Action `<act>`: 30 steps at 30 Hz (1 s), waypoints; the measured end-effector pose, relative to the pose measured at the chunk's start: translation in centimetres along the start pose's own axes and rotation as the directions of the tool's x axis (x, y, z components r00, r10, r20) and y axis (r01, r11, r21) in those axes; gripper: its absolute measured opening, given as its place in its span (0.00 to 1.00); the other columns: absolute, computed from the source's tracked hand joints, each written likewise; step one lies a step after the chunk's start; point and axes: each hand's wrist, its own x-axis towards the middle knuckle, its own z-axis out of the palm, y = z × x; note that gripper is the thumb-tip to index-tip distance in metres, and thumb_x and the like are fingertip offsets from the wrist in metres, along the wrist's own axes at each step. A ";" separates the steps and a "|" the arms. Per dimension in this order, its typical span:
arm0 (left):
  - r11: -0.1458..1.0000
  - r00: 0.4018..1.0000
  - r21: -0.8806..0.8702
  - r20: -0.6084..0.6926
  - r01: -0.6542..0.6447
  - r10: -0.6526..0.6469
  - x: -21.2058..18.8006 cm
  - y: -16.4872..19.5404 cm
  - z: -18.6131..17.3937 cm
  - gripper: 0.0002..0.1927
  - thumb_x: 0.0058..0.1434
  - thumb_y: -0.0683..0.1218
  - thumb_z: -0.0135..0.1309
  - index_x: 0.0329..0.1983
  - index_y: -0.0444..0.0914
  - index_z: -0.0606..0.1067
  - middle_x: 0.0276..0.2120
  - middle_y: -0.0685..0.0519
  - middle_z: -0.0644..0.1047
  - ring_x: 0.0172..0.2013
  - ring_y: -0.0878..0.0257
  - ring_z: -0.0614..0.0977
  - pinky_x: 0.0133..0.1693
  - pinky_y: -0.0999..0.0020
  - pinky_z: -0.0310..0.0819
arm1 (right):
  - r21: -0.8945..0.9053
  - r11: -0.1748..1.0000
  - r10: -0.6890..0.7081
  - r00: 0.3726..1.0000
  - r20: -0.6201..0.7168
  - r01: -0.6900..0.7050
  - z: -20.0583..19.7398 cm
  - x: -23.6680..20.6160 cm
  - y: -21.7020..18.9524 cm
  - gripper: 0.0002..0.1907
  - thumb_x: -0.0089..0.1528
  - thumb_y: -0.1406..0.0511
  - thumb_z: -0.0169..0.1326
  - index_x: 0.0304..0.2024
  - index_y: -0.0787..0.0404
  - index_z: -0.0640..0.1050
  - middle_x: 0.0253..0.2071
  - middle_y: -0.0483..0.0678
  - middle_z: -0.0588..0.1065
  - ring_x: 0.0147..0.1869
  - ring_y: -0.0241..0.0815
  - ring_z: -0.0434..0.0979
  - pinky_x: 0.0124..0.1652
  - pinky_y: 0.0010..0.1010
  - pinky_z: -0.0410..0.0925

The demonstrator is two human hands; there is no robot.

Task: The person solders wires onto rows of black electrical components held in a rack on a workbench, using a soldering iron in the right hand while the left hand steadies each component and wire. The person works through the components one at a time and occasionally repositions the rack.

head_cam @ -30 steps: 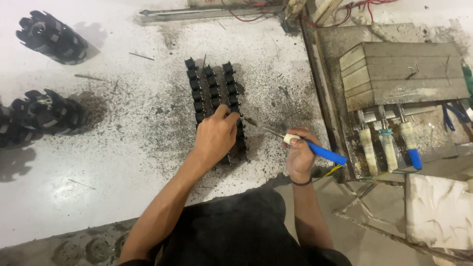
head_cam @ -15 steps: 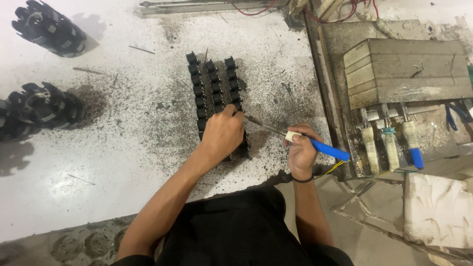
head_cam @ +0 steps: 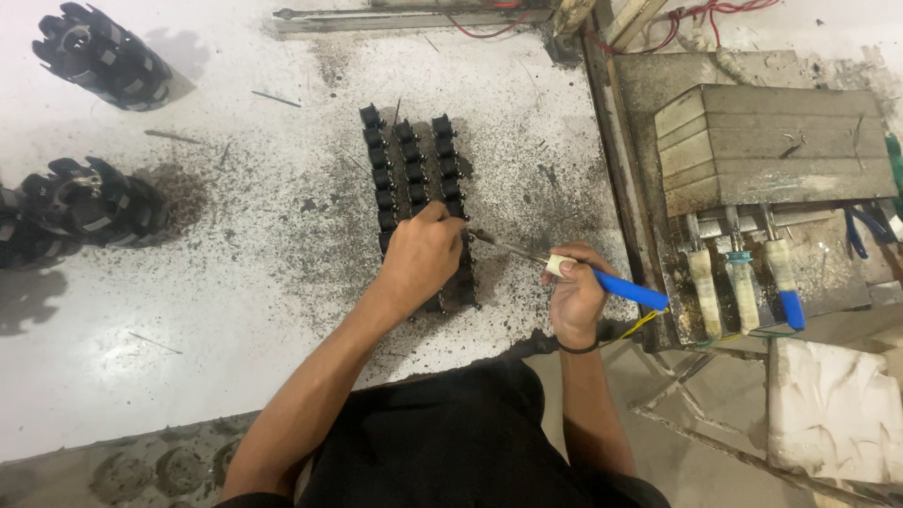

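Observation:
Three rows of small black components (head_cam: 412, 169) lie side by side on the speckled white table (head_cam: 235, 282). My left hand (head_cam: 420, 261) rests on the near end of the rows, fingers curled over the pieces and pressing them down. My right hand (head_cam: 571, 292) grips a soldering iron (head_cam: 602, 279) with a blue handle and white collar. Its metal tip points left and touches the rows just beside my left fingers. The near ends of the rows are hidden under my left hand.
Two black toothed cylinders (head_cam: 102, 56) (head_cam: 80, 202) lie at the table's left. A grey metal box (head_cam: 771, 146) with several tool handles (head_cam: 743, 282) stands right. A metal bar (head_cam: 404, 17) and red wires (head_cam: 715, 19) run along the far edge. A white block (head_cam: 832, 409) sits lower right.
My left hand has slid a little further up along the rows. The soldering iron's tip stays at the rows by my fingers.

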 end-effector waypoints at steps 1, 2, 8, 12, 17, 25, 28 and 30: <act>1.000 1.000 0.004 0.017 0.016 -0.016 0.0 0.0 0.0 0.10 0.56 0.36 0.55 0.39 0.34 0.83 0.37 0.43 0.79 0.28 0.45 0.84 0.33 0.55 0.82 | 0.024 1.000 -0.001 1.000 -0.018 0.002 0.0 0.0 0.0 0.09 0.57 0.72 0.51 0.34 0.73 0.79 0.36 0.55 0.75 0.32 0.45 0.74 0.29 0.34 0.70; 1.000 1.000 0.021 0.012 0.024 -0.024 0.0 0.0 0.0 0.10 0.56 0.37 0.56 0.39 0.35 0.84 0.37 0.44 0.79 0.28 0.45 0.84 0.33 0.55 0.82 | 0.019 1.000 0.005 1.000 -0.020 -0.005 -0.1 0.0 0.1 0.09 0.57 0.72 0.51 0.35 0.73 0.79 0.37 0.55 0.75 0.33 0.45 0.74 0.29 0.34 0.70; 0.999 0.999 0.051 -0.046 0.016 -0.014 0.0 -0.1 0.0 0.09 0.56 0.39 0.57 0.38 0.38 0.85 0.36 0.48 0.81 0.29 0.47 0.84 0.32 0.55 0.81 | 0.057 0.998 -0.011 1.000 -0.029 0.013 -0.4 0.1 0.4 0.08 0.57 0.73 0.51 0.36 0.71 0.78 0.39 0.57 0.76 0.35 0.46 0.75 0.32 0.35 0.71; 0.998 0.998 0.050 -0.050 0.025 -0.022 0.0 -0.2 0.1 0.09 0.56 0.38 0.57 0.38 0.38 0.85 0.36 0.48 0.82 0.29 0.47 0.84 0.33 0.56 0.81 | 0.038 0.999 0.004 0.999 -0.051 -0.002 -0.6 0.0 0.5 0.08 0.57 0.73 0.51 0.36 0.72 0.78 0.40 0.56 0.75 0.35 0.47 0.75 0.32 0.36 0.71; 0.998 0.998 0.050 -0.043 0.039 -0.037 0.1 -0.2 0.1 0.08 0.57 0.39 0.57 0.37 0.37 0.84 0.35 0.48 0.82 0.29 0.47 0.84 0.32 0.55 0.81 | 0.027 1.000 0.003 1.000 0.008 -0.003 -0.5 0.1 0.3 0.09 0.57 0.72 0.50 0.36 0.73 0.79 0.39 0.56 0.75 0.35 0.47 0.75 0.32 0.36 0.71; 0.996 0.999 0.071 -0.027 0.048 -0.046 0.1 -0.1 0.3 0.07 0.58 0.40 0.57 0.37 0.36 0.84 0.34 0.47 0.82 0.27 0.47 0.84 0.30 0.56 0.81 | 0.045 0.999 0.009 1.000 -0.003 -0.009 -0.2 0.2 0.2 0.09 0.57 0.72 0.50 0.36 0.72 0.78 0.39 0.56 0.75 0.35 0.46 0.75 0.32 0.36 0.72; 0.997 0.999 0.072 -0.030 0.024 -0.022 0.3 -0.2 0.5 0.06 0.58 0.40 0.57 0.36 0.35 0.83 0.35 0.47 0.82 0.27 0.48 0.84 0.28 0.57 0.80 | 0.032 0.999 0.001 0.999 0.047 -0.003 -0.3 0.3 0.2 0.09 0.57 0.73 0.50 0.36 0.73 0.78 0.38 0.56 0.74 0.34 0.47 0.74 0.32 0.35 0.71; 0.995 1.000 0.096 -0.023 0.022 -0.020 0.4 -0.3 0.7 0.06 0.58 0.40 0.57 0.36 0.35 0.83 0.34 0.46 0.81 0.27 0.47 0.84 0.28 0.57 0.80 | 0.024 1.000 0.005 0.998 0.057 -0.007 -0.4 0.3 0.2 0.10 0.57 0.73 0.50 0.36 0.73 0.79 0.38 0.55 0.74 0.34 0.46 0.74 0.32 0.35 0.71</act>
